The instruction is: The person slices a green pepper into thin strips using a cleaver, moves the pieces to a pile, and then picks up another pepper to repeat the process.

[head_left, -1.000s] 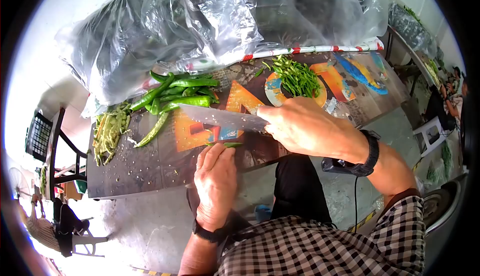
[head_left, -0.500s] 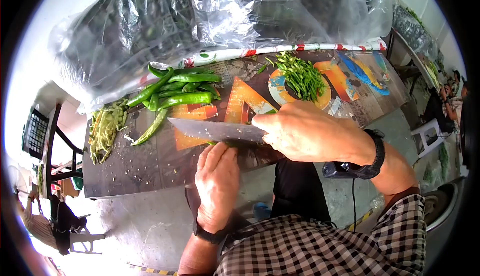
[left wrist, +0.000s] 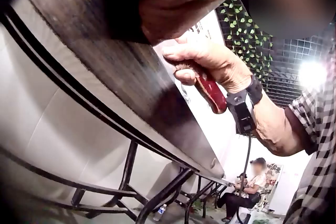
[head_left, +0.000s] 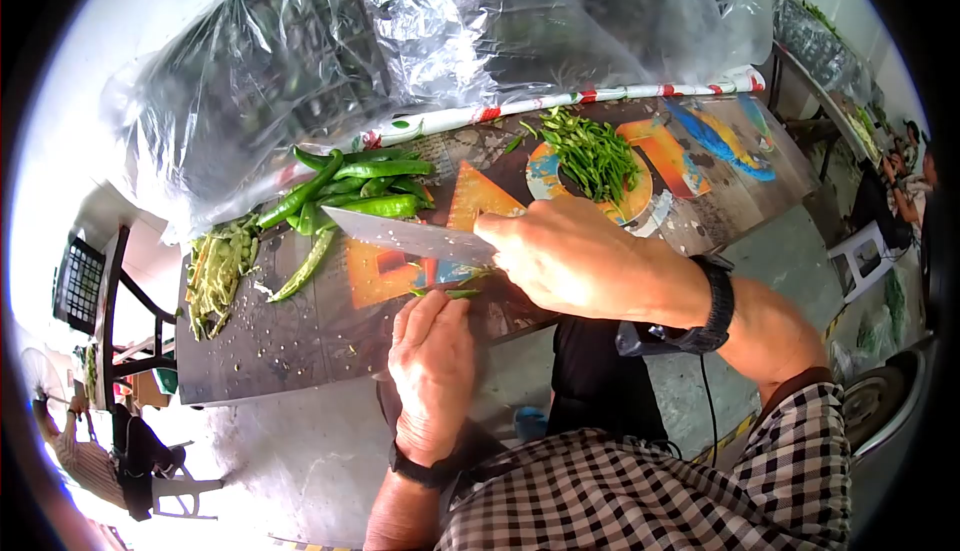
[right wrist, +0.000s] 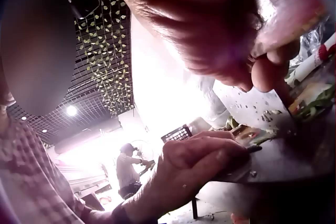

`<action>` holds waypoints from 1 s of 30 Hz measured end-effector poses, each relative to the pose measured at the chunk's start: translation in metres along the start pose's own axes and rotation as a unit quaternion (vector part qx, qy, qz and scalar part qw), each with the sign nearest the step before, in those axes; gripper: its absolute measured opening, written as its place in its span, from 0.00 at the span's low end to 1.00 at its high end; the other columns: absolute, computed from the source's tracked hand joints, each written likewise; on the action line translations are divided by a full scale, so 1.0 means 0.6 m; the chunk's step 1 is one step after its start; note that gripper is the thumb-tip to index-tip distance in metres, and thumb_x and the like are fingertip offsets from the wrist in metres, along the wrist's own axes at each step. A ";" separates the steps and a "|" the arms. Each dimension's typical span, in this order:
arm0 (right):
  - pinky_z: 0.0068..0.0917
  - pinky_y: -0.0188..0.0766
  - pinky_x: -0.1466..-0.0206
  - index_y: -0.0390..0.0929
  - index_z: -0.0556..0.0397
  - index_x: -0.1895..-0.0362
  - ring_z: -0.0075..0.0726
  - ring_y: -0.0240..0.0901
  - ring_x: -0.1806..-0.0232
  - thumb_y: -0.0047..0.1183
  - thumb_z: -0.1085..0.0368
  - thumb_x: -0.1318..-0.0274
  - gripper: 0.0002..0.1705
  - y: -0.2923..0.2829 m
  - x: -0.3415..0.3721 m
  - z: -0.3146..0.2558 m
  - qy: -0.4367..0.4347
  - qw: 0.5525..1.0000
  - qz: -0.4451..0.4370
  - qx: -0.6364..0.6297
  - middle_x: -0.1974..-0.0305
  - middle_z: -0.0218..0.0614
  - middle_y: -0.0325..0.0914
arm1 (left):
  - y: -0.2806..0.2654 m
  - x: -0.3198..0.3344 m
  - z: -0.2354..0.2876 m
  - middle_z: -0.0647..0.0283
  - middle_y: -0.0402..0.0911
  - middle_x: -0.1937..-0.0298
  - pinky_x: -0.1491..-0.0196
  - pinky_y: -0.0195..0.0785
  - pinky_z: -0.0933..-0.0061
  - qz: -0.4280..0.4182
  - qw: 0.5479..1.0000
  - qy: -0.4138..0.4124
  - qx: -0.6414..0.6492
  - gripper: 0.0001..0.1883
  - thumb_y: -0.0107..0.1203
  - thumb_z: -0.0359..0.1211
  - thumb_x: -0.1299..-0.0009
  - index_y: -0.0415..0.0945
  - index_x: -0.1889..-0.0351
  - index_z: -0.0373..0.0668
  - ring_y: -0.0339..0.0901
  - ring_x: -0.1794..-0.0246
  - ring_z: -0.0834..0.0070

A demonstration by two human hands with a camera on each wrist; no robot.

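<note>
In the head view my right hand (head_left: pixel 575 256) grips a knife, its broad blade (head_left: pixel 410 237) pointing left above the table. The red handle (left wrist: pixel 211 90) shows below that hand in the left wrist view. My left hand (head_left: pixel 435 371) is at the table's near edge, curled fingertips holding a small piece of green pepper (head_left: pixel 462 293) down. Thin green slivers (head_left: pixel 482 272) lie just beyond it. Specks cling to the blade (right wrist: pixel 254 106) in the right wrist view. Whole green peppers (head_left: pixel 375 167) are heaped behind the knife tip, with a split pepper (head_left: pixel 303 266) nearer me.
Pale pepper cores and seeds (head_left: pixel 220 281) are piled at the table's left end. Shredded green pepper (head_left: pixel 590 156) forms a heap at the back right. Clear plastic sheeting (head_left: pixel 440 31) covers the far side. A seated person (head_left: pixel 105 461) is off to the left.
The blade came down close to my left fingertips, then rose away and shifted left with my right hand. Slivers now show beyond the pepper piece. My left hand stays nearly in place.
</note>
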State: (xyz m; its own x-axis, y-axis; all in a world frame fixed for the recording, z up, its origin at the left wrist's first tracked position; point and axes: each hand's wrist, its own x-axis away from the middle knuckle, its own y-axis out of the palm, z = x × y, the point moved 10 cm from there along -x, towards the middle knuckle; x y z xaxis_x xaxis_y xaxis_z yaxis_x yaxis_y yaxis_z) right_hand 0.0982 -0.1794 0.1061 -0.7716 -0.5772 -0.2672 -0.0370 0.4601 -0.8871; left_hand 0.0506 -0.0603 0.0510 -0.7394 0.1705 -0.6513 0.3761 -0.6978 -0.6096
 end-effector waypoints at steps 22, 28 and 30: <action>0.45 0.77 0.69 0.76 0.60 0.65 0.52 0.82 0.71 0.54 0.67 0.47 0.08 0.040 -0.029 -0.058 -0.101 0.992 -0.046 0.065 0.74 0.49 0.81 | 0.000 -0.001 0.001 0.56 0.82 0.54 0.49 0.74 0.61 0.002 1.000 0.015 0.002 0.10 0.58 0.21 0.41 0.81 0.61 0.37 0.78 0.53 0.56; 0.47 0.75 0.69 0.77 0.60 0.67 0.56 0.81 0.71 0.53 0.69 0.47 0.06 0.023 -0.032 -0.035 -0.067 0.997 -0.023 0.011 0.74 0.52 0.80 | -0.003 -0.001 0.002 0.55 0.82 0.55 0.49 0.74 0.62 0.004 1.000 0.017 -0.001 0.09 0.60 0.20 0.40 0.82 0.61 0.36 0.79 0.54 0.56; 0.50 0.72 0.72 0.76 0.62 0.67 0.59 0.78 0.74 0.51 0.70 0.45 0.06 0.010 -0.018 -0.016 -0.028 0.999 -0.013 -0.019 0.77 0.53 0.78 | -0.005 -0.001 0.001 0.55 0.82 0.56 0.48 0.73 0.62 0.002 1.000 0.010 0.010 0.08 0.60 0.20 0.39 0.82 0.61 0.35 0.79 0.54 0.56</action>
State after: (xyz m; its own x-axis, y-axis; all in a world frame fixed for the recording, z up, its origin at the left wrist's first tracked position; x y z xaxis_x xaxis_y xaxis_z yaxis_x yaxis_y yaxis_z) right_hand 0.1002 -0.1643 0.1071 -0.7337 -0.6253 -0.2658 -0.0815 0.4693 -0.8793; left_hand 0.0494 -0.0591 0.0533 -0.7273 0.1811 -0.6620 0.3677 -0.7117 -0.5986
